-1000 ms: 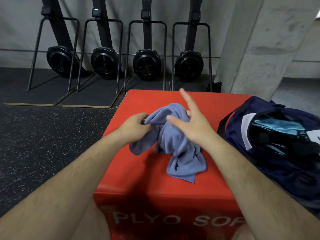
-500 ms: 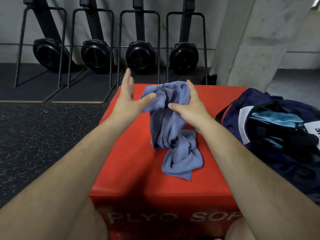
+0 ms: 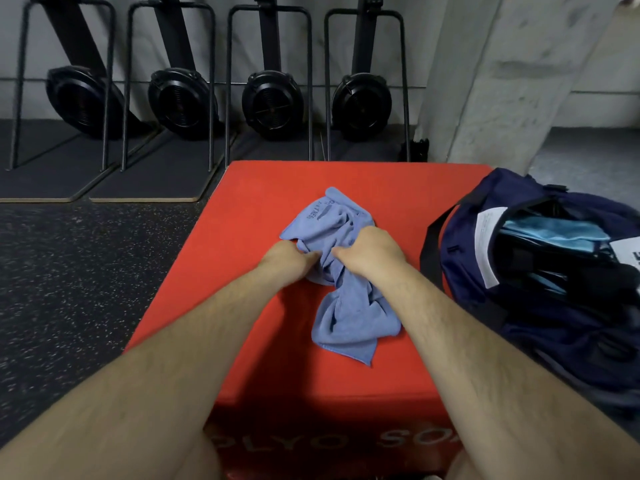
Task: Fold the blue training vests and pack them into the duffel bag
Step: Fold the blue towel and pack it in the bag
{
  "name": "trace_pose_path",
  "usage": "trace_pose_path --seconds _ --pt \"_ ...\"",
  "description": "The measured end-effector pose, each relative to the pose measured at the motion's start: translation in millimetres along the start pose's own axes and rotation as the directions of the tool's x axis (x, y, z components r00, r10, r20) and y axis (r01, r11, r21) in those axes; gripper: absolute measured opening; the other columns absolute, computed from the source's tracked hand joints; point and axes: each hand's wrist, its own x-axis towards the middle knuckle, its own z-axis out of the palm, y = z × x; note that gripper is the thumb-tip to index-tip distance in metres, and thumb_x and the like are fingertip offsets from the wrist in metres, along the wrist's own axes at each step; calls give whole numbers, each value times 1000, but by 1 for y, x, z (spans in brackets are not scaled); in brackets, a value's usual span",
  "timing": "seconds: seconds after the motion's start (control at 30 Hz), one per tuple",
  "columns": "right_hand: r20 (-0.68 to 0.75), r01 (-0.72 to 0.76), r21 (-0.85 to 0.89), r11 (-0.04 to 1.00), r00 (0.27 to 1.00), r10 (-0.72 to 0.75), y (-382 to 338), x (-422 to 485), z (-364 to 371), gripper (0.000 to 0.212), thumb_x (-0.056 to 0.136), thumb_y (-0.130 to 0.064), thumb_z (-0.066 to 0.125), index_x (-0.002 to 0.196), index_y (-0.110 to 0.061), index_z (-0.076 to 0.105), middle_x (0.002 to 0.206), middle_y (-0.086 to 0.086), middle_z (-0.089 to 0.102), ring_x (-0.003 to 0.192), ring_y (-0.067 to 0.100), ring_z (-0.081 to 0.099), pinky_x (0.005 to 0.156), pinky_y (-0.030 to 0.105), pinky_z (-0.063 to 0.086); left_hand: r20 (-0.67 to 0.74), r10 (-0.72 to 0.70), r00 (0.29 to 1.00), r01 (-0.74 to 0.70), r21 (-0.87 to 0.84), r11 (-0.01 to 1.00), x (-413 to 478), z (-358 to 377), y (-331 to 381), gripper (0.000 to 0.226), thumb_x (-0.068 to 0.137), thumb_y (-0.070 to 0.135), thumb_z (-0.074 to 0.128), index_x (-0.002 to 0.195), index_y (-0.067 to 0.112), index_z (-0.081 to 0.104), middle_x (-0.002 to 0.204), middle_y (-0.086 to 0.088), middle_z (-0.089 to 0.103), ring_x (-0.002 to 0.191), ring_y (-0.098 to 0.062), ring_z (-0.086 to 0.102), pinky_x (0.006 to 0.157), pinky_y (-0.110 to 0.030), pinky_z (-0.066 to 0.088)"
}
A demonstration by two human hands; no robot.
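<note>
On box (image 3: 263, 188): vest (image 3: 349, 313) is lying bunched.
Left grip (image 3: 289, 262): is pinching vest.
Right grip (image 3: 370, 253): is clutching vest.
Risk: mid-cloth holds are probably hiding edges, risking a lumpy fold crowding bag (image 3: 540, 341).

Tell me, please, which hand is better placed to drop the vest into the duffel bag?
Probably the right hand: it grips the crumpled blue vest on the side nearer the open duffel bag; the left hand would cross over.
</note>
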Motion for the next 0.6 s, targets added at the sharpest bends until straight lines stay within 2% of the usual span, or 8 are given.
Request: trace_pose_path --seconds 0.1,0.17,0.23,0.33,0.43,0.47,0.53,0.6 --pt "4 -17 51 999 1000 17 -1 7 -5 34 93 -21 54 63 -15 40 64 1 47 59 20 46 46 26 25 -67 4 998 -3 14 1000 9 6 6 38 96 21 51 59 14 43 73 -11 57 72 -28 52 53 -31 29" --pt "-15 -40 123 992 999 43 2 11 -11 32 91 -18 53 63 -16 38 64 0 43 55 18 41 45 26 23 -116 -26 993 10 -136 991 14 7 4 28 93 17 54 66 11 54 68 -6 55 65 -24 50 51 -28 33" --pt "-62 -66 229 971 995 82 8 14 -17 30 91 -19 53 64 -16 41 64 0 44 53 16 40 45 26 24 -169 -52 984 -11 -351 936 18 4 3 17 92 19 60 76 11 62 66 -3 58 66 -21 53 56 -28 39" --pt "-125 -56 516 854 982 140 14 16 -30 28 90 -21 50 63 -13 50 60 3 51 57 25 49 51 28 33 -223 -87 971 -90 -675 733 16 -9 8 21 95 15 60 74 15 59 69 -6 61 67 -22 58 69 -40 57" --pt "-170 5 781 625 964 204 14 13 -48 23 84 -25 50 68 -9 55 65 8 53 63 23 51 61 36 41 -262 -63 963 -195 -839 507 1 -39 15 23 101 13 54 79 11 58 71 -10 59 60 -19 56 61 -30 56" --pt "-171 24 828 560 962 212 14 11 -56 17 81 -26 51 73 -11 55 69 9 51 65 22 49 62 39 41 -268 -56 962 -218 -873 437 -7 -48 16 20 102 14 53 83 9 59 75 -14 61 61 -20 57 60 -29 54" --pt "-180 53 859 510 962 203 16 0 -75 15 77 -26 51 77 -12 57 76 9 51 71 21 49 66 41 44 -265 -73 962 -228 -917 327 -22 -70 18 15 102 15 54 89 9 58 80 -14 66 62 -19 62 59 -28 54" --pt "-178 64 860 506 967 182 23 -13 -94 12 80 -24 55 77 -13 58 78 9 56 73 21 55 71 41 50 -289 -84 954 -249 -914 320 -36 -94 19 15 101 16 55 86 15 56 66 -1 65 55 -10 61 55 -24 52"
